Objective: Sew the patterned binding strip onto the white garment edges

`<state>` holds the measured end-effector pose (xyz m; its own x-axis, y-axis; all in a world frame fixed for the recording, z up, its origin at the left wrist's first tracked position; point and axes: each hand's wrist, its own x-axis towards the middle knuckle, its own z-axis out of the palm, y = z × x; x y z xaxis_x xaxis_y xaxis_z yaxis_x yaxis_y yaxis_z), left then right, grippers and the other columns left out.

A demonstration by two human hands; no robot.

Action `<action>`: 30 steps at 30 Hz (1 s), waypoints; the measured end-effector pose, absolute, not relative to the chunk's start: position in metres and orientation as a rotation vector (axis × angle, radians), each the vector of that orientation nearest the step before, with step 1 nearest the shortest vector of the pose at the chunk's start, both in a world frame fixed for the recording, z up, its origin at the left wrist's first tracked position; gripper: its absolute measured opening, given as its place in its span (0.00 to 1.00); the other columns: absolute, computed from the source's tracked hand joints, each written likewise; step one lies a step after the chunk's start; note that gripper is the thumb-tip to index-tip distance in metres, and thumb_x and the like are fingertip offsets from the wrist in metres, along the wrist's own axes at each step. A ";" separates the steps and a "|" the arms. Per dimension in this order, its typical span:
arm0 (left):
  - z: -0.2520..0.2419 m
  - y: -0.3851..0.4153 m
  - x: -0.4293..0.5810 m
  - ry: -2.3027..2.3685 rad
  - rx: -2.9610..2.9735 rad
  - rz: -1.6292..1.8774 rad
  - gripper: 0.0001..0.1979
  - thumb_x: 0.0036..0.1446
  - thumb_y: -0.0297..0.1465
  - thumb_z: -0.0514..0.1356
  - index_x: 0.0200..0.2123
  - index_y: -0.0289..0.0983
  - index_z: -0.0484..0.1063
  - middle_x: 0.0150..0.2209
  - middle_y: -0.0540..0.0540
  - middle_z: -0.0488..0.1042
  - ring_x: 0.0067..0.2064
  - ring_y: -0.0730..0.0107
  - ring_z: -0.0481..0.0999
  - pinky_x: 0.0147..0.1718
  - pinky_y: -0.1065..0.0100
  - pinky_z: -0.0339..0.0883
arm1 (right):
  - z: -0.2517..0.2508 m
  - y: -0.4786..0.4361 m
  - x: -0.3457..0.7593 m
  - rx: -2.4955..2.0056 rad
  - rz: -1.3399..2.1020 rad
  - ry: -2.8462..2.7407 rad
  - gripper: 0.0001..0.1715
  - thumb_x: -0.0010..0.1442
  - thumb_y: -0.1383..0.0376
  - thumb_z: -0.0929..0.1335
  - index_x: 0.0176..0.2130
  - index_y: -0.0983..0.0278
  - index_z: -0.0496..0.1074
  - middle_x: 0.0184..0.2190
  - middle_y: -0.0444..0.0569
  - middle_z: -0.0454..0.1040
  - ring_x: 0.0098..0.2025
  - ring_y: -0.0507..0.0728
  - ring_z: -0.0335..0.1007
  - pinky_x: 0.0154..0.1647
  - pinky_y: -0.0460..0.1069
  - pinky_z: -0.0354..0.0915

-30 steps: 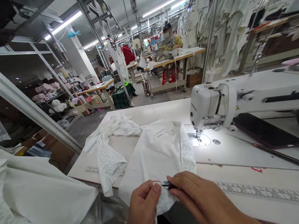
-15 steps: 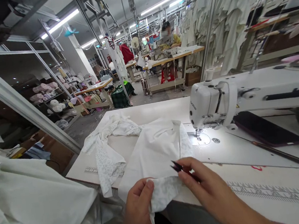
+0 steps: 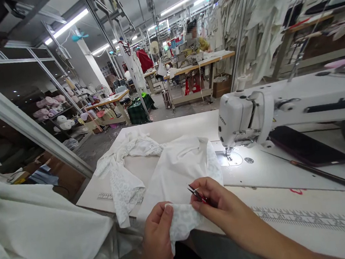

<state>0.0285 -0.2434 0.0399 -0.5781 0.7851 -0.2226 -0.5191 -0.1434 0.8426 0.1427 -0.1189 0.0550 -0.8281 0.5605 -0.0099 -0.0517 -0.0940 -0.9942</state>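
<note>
White lace fabric (image 3: 183, 222) pinched in the left hand (image 3: 157, 241).
Right hand (image 3: 222, 209) clamps thread snips (image 3: 197, 195) just beside it, both hands at the front edge of the sewing table (image 3: 254, 188).

Right hand (image 3: 223, 209) with probable thread snips (image 3: 196, 194)

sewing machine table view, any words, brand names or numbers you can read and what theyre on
"brother": small vertical word on the white sewing machine head, probably this, but not sharp
Numbers along the black printed measuring scale on the white sewing table: too blurred to read
Black strip on the white machine arm: any lettering is too small to read
</note>
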 end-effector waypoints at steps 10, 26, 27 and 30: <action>0.038 -0.238 0.027 1.422 0.445 1.823 0.19 0.47 0.33 0.71 0.39 0.35 0.68 0.29 0.47 0.78 0.28 0.72 0.75 0.30 0.71 0.68 | 0.057 -0.120 0.140 -0.517 1.774 -1.942 0.09 0.65 0.61 0.63 0.46 0.59 0.63 0.36 0.44 0.68 0.39 0.56 0.66 0.41 0.52 0.65; 0.038 -0.236 0.030 1.366 0.306 1.905 0.22 0.45 0.34 0.72 0.39 0.36 0.64 0.28 0.47 0.78 0.29 0.69 0.76 0.31 0.69 0.70 | 0.032 -0.137 0.160 -0.366 0.901 -2.315 0.23 0.67 0.69 0.61 0.59 0.54 0.57 0.46 0.49 0.70 0.46 0.56 0.71 0.44 0.52 0.72; 0.039 -0.236 0.030 1.367 0.311 1.905 0.22 0.45 0.34 0.72 0.39 0.36 0.64 0.28 0.47 0.78 0.29 0.69 0.76 0.31 0.69 0.70 | 0.031 -0.136 0.160 -0.366 0.893 -2.318 0.23 0.67 0.69 0.61 0.59 0.54 0.57 0.46 0.50 0.70 0.46 0.56 0.71 0.45 0.52 0.72; 0.039 -0.236 0.030 1.364 0.315 1.909 0.21 0.46 0.34 0.71 0.39 0.36 0.65 0.28 0.48 0.78 0.29 0.69 0.76 0.31 0.69 0.69 | 0.031 -0.136 0.160 -0.359 0.878 -2.325 0.22 0.67 0.69 0.61 0.59 0.55 0.58 0.46 0.50 0.70 0.47 0.56 0.71 0.45 0.53 0.72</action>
